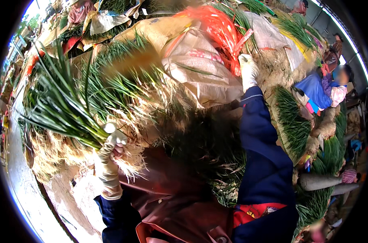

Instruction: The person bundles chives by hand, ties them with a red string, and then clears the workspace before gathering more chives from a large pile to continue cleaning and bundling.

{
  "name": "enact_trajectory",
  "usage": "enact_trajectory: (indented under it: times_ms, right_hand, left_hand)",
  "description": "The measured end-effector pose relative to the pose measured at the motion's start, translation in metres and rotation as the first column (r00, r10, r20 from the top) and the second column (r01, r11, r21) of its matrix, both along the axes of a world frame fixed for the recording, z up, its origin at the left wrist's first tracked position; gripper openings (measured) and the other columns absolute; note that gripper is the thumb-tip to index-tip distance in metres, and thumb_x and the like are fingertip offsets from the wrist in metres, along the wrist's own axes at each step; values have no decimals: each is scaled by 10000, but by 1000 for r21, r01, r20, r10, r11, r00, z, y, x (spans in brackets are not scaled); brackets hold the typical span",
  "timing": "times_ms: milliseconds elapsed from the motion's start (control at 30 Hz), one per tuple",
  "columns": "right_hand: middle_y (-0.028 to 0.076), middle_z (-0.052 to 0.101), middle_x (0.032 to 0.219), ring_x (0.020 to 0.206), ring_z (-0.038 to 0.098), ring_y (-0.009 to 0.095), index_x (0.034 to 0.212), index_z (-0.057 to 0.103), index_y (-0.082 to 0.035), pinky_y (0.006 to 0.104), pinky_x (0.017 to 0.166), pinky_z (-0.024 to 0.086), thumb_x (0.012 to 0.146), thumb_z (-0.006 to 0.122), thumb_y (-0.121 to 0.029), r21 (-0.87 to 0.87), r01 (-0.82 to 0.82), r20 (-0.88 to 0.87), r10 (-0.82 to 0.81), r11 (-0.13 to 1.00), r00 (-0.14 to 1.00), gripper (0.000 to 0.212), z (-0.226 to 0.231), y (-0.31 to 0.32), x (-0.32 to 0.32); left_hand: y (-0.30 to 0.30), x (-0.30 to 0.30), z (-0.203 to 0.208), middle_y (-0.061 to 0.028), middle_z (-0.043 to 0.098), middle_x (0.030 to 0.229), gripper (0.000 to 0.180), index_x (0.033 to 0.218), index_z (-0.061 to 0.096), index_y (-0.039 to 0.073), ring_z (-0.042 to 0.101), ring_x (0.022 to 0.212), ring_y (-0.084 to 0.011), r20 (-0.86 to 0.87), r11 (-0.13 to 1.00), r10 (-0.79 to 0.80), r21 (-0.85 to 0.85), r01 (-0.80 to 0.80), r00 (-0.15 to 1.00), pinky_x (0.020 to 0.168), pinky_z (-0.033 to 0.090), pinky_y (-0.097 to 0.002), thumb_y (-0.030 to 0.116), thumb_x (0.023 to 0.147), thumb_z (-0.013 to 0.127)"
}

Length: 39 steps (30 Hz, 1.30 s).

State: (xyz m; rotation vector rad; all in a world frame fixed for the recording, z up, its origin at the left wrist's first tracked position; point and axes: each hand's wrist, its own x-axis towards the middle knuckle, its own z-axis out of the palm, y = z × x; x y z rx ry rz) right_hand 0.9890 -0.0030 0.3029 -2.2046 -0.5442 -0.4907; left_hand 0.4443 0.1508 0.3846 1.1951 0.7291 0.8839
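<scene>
My left hand (110,156), in a pale glove, is closed round the white lower stems of a bunch of green onions (72,119). The long green leaves fan up and to the left, and the stringy roots (132,160) hang out on the right of the fist. My right hand (249,71), also gloved, is stretched out ahead at the tied end of a bundle of red plastic strips (220,34). Its fingers are curled against the strips. The exact grip is partly hidden by the back of the glove.
Heaps of green onions (111,87) with roots toward me lie ahead on the left. A whitish woven sack (200,73) covers the middle pile. More onions (291,121) lie at right, where a person in blue and purple (319,89) sits. A dark red apron (172,202) covers my lap.
</scene>
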Motion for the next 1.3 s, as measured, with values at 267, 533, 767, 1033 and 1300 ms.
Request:
enact_trajectory:
  times_ms: [267,533,767,1033,1300]
  right_hand:
    - [51,671,884,764,635,183,1041,627,-94,310,699,485,786,673,-311,442,-288,-714,528,849,460,338,-5,16,12]
    - [117,607,1103,1065,565,231,1171,519,-53,369,917,466,899,532,-172,884,6,-466,884,467,-41,297,81,-1,-39]
    - [84,620,1055,949,602,182,1144,542,-46,323,702,497,903,530,-250,845,-150,-521,853,513,-21,316,59,35,-49]
    - [83,646,996,857,626,171,1104,565,-48,312,549,495,892,532,-324,782,-290,-568,822,552,31,349,51,24,-47]
    - [97,623,1029,977,584,196,1100,567,-7,347,860,470,887,568,-266,919,-119,-355,921,375,159,336,36,45,-55]
  left_hand:
    - [6,39,7,-54,618,689,297,1039,563,-5,538,495,-89,-163,992,-116,-62,107,980,432,402,-186,156,808,657]
    - [-7,180,32,-60,602,832,280,1057,565,-12,555,686,-141,189,868,-373,-276,413,909,618,465,-260,68,798,636]
    - [6,302,-17,-80,609,718,118,855,597,-12,543,576,-144,242,927,-275,-191,324,931,518,446,-258,-55,758,648]
    - [-3,352,-42,-27,584,665,127,811,609,24,494,535,-132,115,957,-292,38,289,950,479,395,-274,25,729,705]
    - [-8,352,-43,-38,585,621,120,788,596,13,505,479,-140,205,942,-233,-195,273,951,435,395,-263,-47,710,665]
